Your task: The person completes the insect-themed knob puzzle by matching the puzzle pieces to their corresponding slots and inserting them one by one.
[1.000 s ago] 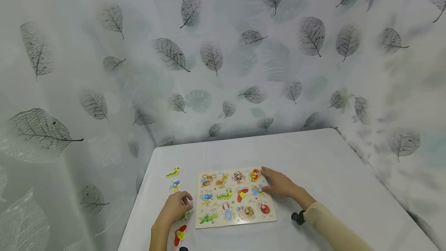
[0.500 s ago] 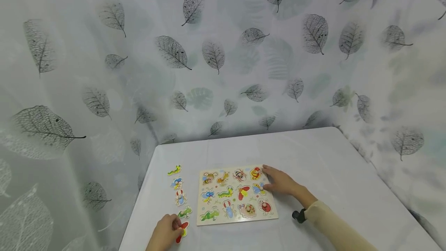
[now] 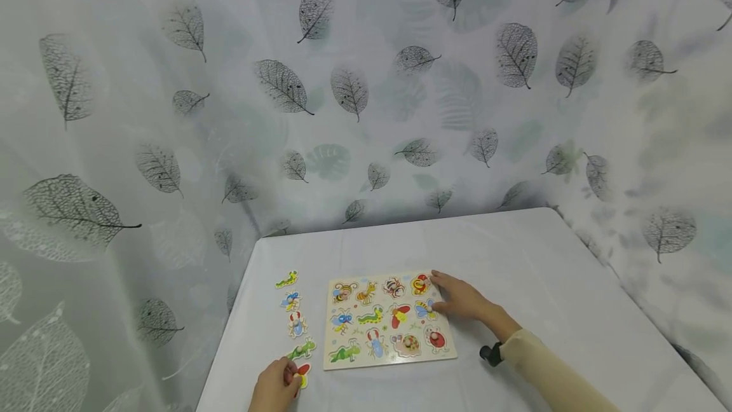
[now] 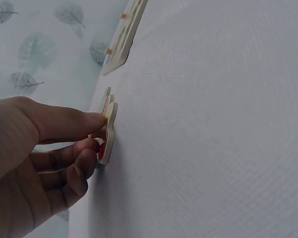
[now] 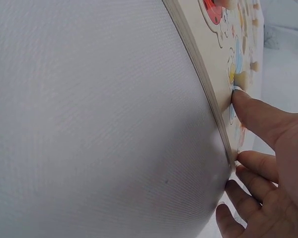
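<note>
My left hand (image 3: 276, 384) is at the near left of the table, with thumb and fingertips pinching a red-and-yellow winged insect puzzle piece (image 3: 304, 377). In the left wrist view this piece (image 4: 110, 134) shows edge-on, partly covered by the fingers. Just beyond it lies a green grasshopper piece (image 3: 302, 349). My right hand (image 3: 462, 296) rests at the right edge of the wooden peg puzzle board (image 3: 391, 364). Its thumb (image 5: 253, 111) touches the board beside a knob, and the other fingers reach around the far right corner.
Left of the board, a column of loose pieces runs away from me: a stag beetle (image 3: 297, 325), a blue fly (image 3: 290, 301) and a green caterpillar (image 3: 286, 280). Several knobbed insect pieces sit in the board. White cloth covers the table (image 3: 515, 259), and a leaf-print curtain (image 3: 372, 81) hangs behind.
My left hand has come down the column from the stag beetle to the red-winged piece and taken hold of it; the grasshopper has shifted slightly. My right hand stays at the board.
</note>
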`<state>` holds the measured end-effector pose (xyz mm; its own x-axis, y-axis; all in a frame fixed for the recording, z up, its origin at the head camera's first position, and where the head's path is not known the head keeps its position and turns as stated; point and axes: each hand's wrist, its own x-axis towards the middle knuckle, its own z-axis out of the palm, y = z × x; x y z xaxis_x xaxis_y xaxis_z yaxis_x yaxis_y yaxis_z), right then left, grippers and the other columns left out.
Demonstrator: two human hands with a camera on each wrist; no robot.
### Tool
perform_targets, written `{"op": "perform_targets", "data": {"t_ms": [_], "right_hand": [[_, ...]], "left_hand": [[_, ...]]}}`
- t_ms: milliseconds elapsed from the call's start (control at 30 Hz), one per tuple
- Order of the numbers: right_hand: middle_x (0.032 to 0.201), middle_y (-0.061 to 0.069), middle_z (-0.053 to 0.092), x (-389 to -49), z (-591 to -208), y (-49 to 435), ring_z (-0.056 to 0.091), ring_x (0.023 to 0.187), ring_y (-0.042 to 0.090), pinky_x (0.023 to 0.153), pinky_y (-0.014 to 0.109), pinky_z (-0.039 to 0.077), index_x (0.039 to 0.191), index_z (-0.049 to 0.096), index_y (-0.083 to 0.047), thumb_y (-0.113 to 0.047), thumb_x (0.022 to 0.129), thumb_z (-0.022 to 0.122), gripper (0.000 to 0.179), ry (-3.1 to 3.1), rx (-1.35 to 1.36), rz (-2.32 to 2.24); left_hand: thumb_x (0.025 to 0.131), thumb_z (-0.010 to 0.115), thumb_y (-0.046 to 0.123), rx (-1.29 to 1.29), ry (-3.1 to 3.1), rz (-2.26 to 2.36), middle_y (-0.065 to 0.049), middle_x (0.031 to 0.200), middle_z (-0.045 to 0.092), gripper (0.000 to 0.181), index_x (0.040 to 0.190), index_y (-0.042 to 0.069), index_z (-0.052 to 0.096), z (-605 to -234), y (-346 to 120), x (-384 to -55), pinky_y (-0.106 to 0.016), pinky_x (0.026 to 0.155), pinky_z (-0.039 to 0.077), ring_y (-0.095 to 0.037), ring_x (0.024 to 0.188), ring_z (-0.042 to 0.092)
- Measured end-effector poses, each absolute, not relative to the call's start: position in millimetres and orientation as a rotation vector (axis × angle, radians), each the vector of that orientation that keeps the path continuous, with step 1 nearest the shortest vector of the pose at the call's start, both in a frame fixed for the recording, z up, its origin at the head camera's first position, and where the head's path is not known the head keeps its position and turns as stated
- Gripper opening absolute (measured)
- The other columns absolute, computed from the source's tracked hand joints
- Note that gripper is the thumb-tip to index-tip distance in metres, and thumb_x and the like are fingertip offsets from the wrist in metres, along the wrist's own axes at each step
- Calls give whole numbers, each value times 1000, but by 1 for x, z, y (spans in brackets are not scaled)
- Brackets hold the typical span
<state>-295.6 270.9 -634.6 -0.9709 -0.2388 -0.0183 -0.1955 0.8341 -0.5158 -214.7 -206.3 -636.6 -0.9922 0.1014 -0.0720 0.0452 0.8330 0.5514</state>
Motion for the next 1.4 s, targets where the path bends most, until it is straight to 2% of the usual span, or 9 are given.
{"op": "perform_targets", "data": {"t_ms": [533, 833, 1400], "right_hand": [[165, 17, 39, -296, -637, 273, 39, 149, 41, 119, 59, 36, 153, 49, 0, -36, 91, 82, 78, 2937, -381, -804], [165, 17, 38, -297, -635, 272, 38, 150, 41, 119, 59, 35, 153, 49, 0, -35, 91, 83, 79, 2933, -369, -800], [165, 16, 38, -296, -633, 270, 39, 150, 41, 119, 60, 36, 153, 50, -2, -35, 90, 84, 79, 2920, -350, -813]], "left_hand": [[85, 77, 4, 60, 2944, 894, 2, 70, 51, 13, 86, 8, 65, -633, -203, -216, -25, 52, 37, -13, 62, 47], [88, 77, 5, 79, 2927, 1010, 2, 73, 55, 11, 89, 8, 66, -617, -194, -222, -23, 49, 44, -11, 62, 52], [90, 78, 7, 438, 2950, 1042, 6, 76, 54, 12, 91, 10, 66, -587, -142, -242, -21, 55, 46, -8, 67, 50]]}}
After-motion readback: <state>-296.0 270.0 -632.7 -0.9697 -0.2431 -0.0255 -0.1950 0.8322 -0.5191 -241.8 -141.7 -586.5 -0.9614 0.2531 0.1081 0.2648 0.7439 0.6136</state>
